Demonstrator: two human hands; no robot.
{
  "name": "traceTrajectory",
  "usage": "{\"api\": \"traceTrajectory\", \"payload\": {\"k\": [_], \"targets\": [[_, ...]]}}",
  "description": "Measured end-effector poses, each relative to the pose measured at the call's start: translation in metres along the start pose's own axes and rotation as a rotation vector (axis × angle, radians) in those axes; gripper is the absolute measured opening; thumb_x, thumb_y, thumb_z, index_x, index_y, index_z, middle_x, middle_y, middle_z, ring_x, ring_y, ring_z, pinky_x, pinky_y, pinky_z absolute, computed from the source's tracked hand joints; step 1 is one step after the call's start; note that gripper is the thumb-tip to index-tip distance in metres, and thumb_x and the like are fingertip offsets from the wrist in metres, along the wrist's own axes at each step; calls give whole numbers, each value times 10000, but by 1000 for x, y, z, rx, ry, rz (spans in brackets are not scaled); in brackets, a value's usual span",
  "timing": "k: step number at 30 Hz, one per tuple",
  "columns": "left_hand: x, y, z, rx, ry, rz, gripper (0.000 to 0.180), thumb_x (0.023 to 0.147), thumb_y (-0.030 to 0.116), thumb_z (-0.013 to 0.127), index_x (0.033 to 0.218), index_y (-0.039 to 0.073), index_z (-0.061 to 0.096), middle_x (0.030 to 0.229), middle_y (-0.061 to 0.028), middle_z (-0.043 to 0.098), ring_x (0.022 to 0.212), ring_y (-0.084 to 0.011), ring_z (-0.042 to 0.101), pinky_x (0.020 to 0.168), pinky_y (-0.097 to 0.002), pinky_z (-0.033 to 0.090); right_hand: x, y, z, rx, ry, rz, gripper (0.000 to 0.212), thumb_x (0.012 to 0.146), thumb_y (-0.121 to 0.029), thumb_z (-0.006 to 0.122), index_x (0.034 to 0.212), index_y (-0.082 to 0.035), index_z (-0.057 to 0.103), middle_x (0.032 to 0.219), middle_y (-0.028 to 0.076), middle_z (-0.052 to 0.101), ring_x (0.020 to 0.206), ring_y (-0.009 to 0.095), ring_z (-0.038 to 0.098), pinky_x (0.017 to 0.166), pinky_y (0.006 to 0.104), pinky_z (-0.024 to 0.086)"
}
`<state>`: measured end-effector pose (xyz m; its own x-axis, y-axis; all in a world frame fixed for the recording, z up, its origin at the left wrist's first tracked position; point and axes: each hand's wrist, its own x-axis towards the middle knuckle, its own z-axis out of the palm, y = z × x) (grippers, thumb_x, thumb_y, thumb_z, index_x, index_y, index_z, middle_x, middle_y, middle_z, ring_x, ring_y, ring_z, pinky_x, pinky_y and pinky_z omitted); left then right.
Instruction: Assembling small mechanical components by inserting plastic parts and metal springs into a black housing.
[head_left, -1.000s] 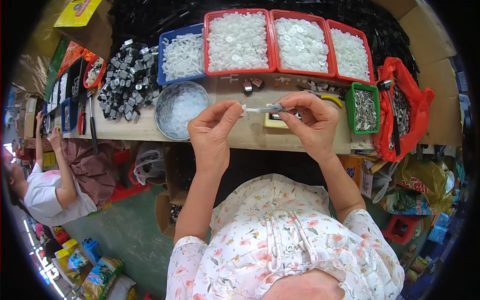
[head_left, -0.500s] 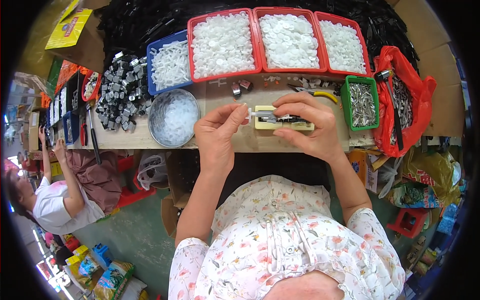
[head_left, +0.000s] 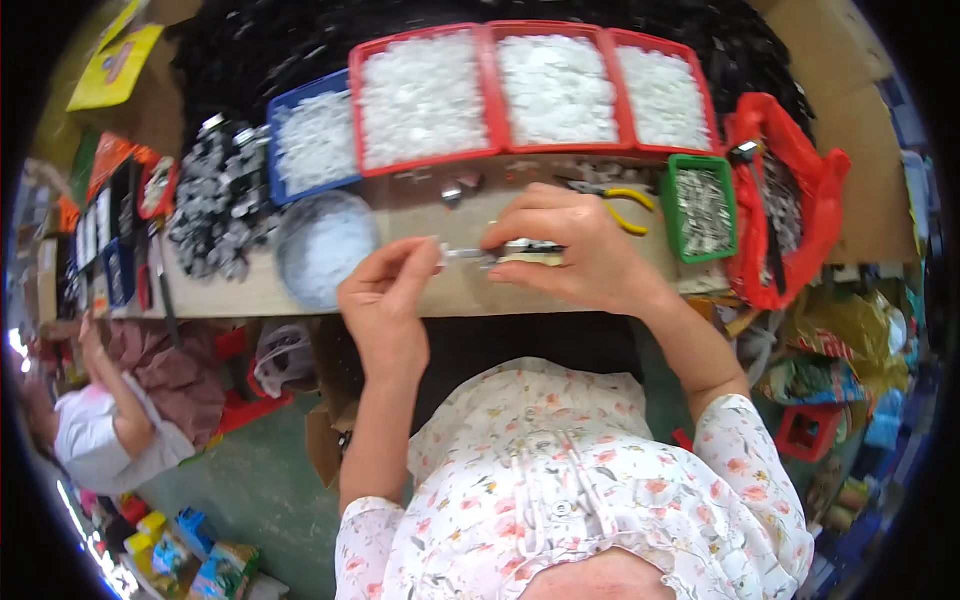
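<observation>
Space between the left hand (head_left: 386, 307) and the right hand (head_left: 585, 243) is widening compared with half a second ago, and the right hand is now covering more of the cream block (head_left: 541, 259) over the bench (head_left: 460, 299). The left thumb and fingers are pinching a small white piece (head_left: 446, 251), with a thin pale rod (head_left: 468, 253) stretching from it toward the right fingers. Those fingers are curling around the block; whether they are gripping it or a part on it, one cannot tell. The right hand is hiding the block's right end, and blur is smearing the rod, the metal bowl (head_left: 284, 270) of white bits and the pile of black and silver parts (head_left: 215, 205). Three red trays (head_left: 491, 95) and a blue tray (head_left: 272, 165) of white pieces are standing behind. Yellow-handled pliers (head_left: 625, 193) are lying just beyond the right hand, near a green tray (head_left: 700, 161) of metal pins, with a red bag (head_left: 822, 185) slumping beside it. Another person (head_left: 120, 425) is sitting at the far left.
</observation>
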<state>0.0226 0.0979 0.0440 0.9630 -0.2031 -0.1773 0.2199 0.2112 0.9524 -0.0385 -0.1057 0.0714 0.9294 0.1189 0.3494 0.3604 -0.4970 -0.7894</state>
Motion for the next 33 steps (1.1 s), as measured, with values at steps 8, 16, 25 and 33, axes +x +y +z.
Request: {"api": "traceTrajectory", "payload": {"k": [8,16,25,33], "targets": [[-5,-2,17,-97,-156,-180,165,861,65,735,1003,-17,717,846,-62,711,744,-107,643,681,-220,458,-5,-16,-20,-193,-48,33,291,677,-45,814,934,-17,679,916,112,648,879,290,627,755,371,505],[-5,-5,11,258,-349,284,324,801,-34,764,1120,-20,706,925,-73,709,785,-112,630,683,-224,457,-13,-5,-35,-128,-24,26,305,670,-30,804,952,-17,689,914,101,648,866,276,629,755,356,507],[6,-15,27,559,-520,378,183,819,59,775,992,6,746,842,-59,701,750,-119,594,639,-250,430,-40,3,-42,-213,-37,47,318,673,-22,792,973,-20,688,932,96,637,862,276,613,751,366,501],[12,-42,44,795,-487,822,261,766,101,783,1000,13,708,945,-109,652,882,-265,613,710,-370,491,-73,17,-62,-371,-17,267,293,705,-26,785,980,-15,685,968,106,638,937,292,614,817,374,502]]}}
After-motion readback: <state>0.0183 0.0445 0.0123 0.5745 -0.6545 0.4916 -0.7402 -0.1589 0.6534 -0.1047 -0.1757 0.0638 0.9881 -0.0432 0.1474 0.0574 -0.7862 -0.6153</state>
